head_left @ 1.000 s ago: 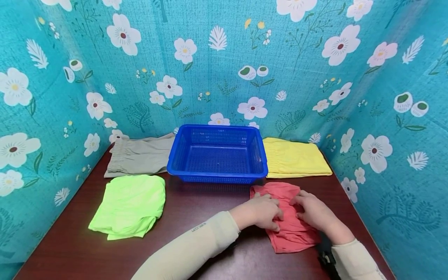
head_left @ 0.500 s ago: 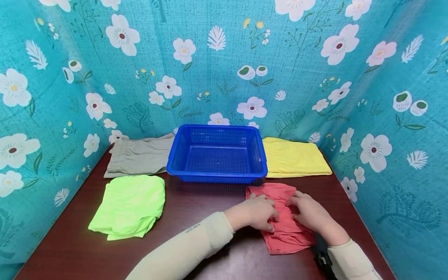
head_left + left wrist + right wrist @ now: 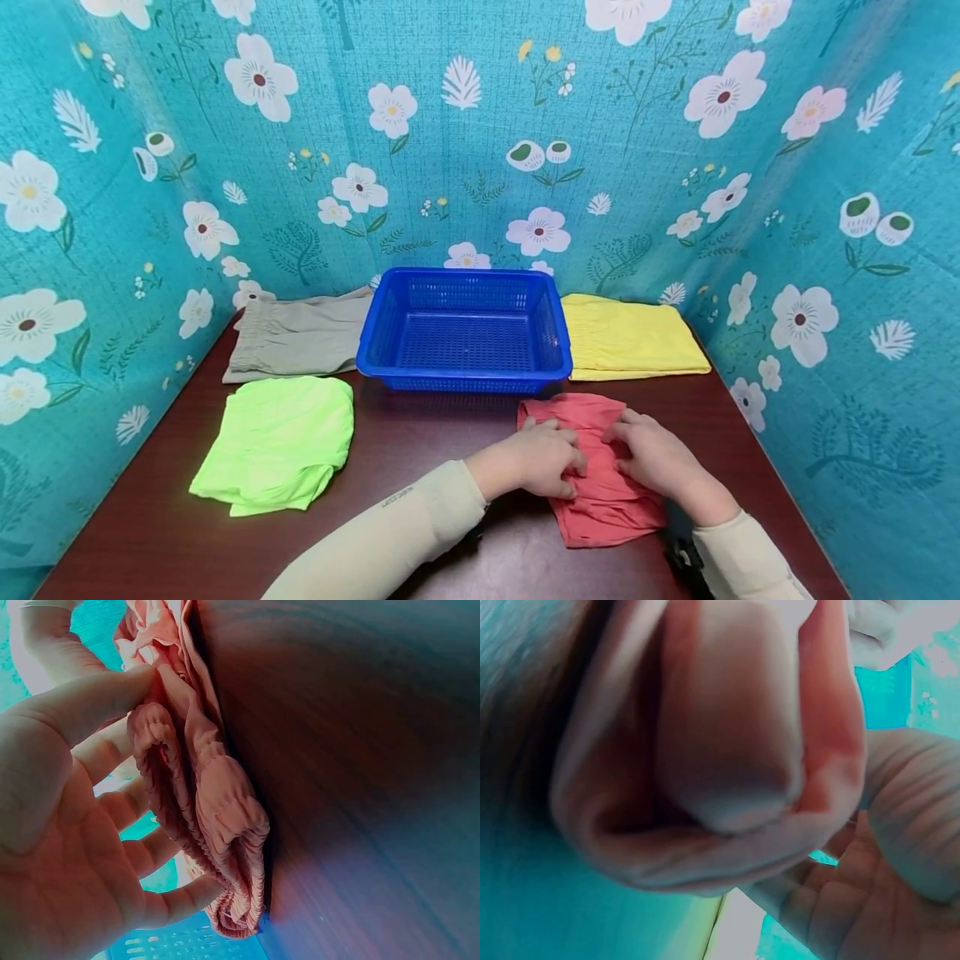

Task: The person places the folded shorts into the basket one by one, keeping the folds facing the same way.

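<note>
A folded red garment (image 3: 606,510) with a gathered elastic waistband lies on the table at front right. My left hand (image 3: 543,458) rests on its left part, fingers spread over the cloth. In the left wrist view, the thumb and fingers of that hand (image 3: 67,862) touch the waistband (image 3: 229,799) edge. My right hand (image 3: 654,457) lies on the garment's right side, fingertips on the cloth. The right wrist view shows a rolled fold of the garment (image 3: 832,705) up close, with the right palm (image 3: 885,900) beside it.
A blue plastic basket (image 3: 465,382) stands at the back centre. Left of it lies a folded grey garment (image 3: 300,337), right of it a yellow one (image 3: 633,337). A neon green garment (image 3: 281,442) lies at front left. Flowered blue cloth (image 3: 465,150) walls the dark wooden table (image 3: 420,433).
Both hands have slid a little to the left on the table, and the red garment has moved left with them. The basket and other garments stay put.
</note>
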A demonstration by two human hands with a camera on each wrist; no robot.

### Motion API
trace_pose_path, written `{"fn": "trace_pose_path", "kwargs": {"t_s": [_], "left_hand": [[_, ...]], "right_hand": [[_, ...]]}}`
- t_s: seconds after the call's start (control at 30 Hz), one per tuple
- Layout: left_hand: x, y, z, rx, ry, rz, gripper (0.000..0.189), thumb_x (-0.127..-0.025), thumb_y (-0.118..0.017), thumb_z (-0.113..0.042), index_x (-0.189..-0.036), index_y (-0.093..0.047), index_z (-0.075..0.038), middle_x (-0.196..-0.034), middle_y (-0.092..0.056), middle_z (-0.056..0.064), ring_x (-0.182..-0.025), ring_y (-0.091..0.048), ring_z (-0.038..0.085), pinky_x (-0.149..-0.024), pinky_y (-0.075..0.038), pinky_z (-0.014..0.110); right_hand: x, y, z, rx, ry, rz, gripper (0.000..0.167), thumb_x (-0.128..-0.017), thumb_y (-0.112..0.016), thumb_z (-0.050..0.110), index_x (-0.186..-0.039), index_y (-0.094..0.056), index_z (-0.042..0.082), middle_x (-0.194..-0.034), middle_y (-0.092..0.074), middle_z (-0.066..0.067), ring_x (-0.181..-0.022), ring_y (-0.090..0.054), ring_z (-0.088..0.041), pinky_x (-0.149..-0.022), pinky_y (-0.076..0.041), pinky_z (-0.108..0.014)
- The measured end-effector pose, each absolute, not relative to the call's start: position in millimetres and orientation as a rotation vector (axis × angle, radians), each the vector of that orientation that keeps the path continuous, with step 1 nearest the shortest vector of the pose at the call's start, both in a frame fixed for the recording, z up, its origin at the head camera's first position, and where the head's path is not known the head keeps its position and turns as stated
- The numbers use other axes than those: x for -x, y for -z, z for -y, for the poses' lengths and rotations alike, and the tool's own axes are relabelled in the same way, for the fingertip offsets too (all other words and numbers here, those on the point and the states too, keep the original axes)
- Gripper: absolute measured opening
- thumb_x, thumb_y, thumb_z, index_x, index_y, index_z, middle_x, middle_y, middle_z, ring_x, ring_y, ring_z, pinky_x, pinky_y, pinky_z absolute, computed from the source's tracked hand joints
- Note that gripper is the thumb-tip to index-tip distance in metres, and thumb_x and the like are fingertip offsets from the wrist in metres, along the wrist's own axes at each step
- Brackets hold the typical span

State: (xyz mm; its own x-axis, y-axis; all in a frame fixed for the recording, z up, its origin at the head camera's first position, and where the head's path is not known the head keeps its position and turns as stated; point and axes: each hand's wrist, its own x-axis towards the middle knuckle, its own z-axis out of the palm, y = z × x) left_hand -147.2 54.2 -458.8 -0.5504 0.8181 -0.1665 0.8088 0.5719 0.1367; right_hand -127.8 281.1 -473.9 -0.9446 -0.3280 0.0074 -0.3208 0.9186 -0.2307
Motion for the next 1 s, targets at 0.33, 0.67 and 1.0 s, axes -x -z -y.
{"fn": "trace_pose_path", "kwargs": {"t_s": [0.33, 0.67, 1.0], "left_hand": [[145.1, 457.0, -47.2, -1.37, -0.068, -2.591, 0.023, -0.087, -0.076, -0.05, -0.108, -0.073, -0.043, -0.112, -0.059, -0.015, -0.118, -0.051, 0.014, -0.1, -0.044, 0.054], [145.3, 454.5, -40.3, -1.345, -0.093, -2.581, 0.021, -0.086, -0.078, -0.048, -0.105, -0.073, -0.042, -0.106, -0.057, -0.016, -0.115, -0.051, 0.014, -0.103, -0.043, 0.057], [143.0, 457.9, -27.9, -1.396, -0.03, -2.609, 0.022, -0.086, -0.076, -0.049, -0.107, -0.072, -0.043, -0.109, -0.058, -0.013, -0.113, -0.051, 0.016, -0.093, -0.046, 0.05]], "right_hand": [[125.5, 471.8, -272.7, 0.512, 0.339, -3.048, 0.032, -0.073, -0.091, 0.011, -0.101, -0.076, 0.014, -0.106, -0.064, -0.004, -0.098, -0.062, -0.025, -0.086, -0.058, -0.047], [125.2, 469.8, -264.1, 0.533, 0.318, -3.06, 0.03, -0.074, -0.09, 0.011, -0.1, -0.076, 0.014, -0.099, -0.062, -0.002, -0.09, -0.06, -0.021, -0.081, -0.057, -0.043], [123.6, 469.1, -252.0, 0.559, 0.299, -3.065, 0.028, -0.074, -0.09, 0.012, -0.098, -0.076, 0.013, -0.095, -0.059, 0.0, -0.088, -0.06, -0.021, -0.079, -0.057, -0.041]]}}
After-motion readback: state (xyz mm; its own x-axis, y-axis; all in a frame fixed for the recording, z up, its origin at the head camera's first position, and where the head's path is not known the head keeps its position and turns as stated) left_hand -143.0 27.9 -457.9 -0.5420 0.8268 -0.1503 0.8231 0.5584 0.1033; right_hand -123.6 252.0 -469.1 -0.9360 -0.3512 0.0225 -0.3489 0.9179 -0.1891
